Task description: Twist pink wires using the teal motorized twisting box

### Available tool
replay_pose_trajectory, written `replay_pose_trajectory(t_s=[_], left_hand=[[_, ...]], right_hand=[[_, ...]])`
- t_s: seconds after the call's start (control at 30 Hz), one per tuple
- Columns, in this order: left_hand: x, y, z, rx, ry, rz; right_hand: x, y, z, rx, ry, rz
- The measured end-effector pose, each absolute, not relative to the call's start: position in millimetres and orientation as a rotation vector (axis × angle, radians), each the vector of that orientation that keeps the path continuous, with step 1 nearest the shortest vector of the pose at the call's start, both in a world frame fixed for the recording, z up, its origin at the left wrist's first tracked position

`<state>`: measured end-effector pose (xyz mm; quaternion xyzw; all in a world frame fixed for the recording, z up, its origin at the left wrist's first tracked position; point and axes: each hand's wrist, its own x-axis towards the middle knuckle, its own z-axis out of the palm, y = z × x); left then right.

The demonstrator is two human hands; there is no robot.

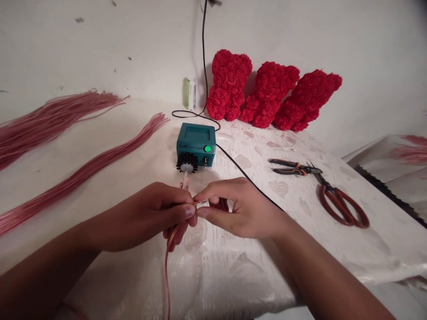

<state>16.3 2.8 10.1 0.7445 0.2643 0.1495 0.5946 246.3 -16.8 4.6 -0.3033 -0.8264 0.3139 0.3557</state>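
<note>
Pink-red wires (168, 262) hang from my left hand (176, 213), which pinches them near their upper end between thumb and fingers. A short twisted tip (200, 203) of the wires sticks out to the right. My right hand (230, 204) has its thumb and index finger closed around that tip, touching the left fingertips. Just beyond my hands stands a small teal machine (196, 142) with a lit green button and a black toothed wheel (187, 163) on its front. A pale shaft (186, 178) points from the wheel toward my left hand; its near end is partly hidden.
Two bundles of pink-red wires, a wide one (56, 120) and a narrower one (100, 164), lie left. Red rose bears (230, 84) lean against the wall beside a small white-green box (190, 93). Pliers (287, 166) and red-handled scissors (343, 206) lie right. A black cable (240, 166) crosses the table.
</note>
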Motion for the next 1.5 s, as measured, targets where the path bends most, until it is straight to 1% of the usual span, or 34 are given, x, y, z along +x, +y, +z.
replay_pose_trajectory(t_s=[0.17, 0.47, 0.73, 0.97, 1.1, 1.23, 1.5], left_hand=[[15, 2, 9, 1.705, 0.62, 0.303], [16, 2, 7, 1.694, 0.587, 0.215], [18, 3, 9, 1.773, 0.577, 0.237], [22, 0, 6, 1.801, 0.698, 0.302], [24, -3, 10, 1.715, 0.755, 0.3], [23, -4, 10, 1.651, 0.71, 0.26], [17, -1, 5, 1.672, 0.587, 0.194]], right_hand=[[249, -17, 6, -0.737, -2.152, 0.835], [254, -12, 11, -0.714, -2.141, 1.178], [258, -8, 9, -0.704, -2.056, 1.41], [256, -8, 8, -0.754, -2.012, 1.488], [254, -10, 11, -0.728, -2.008, 1.462], [255, -11, 13, -0.72, -1.999, 1.491], [257, -6, 8, -0.717, -1.87, 1.7]])
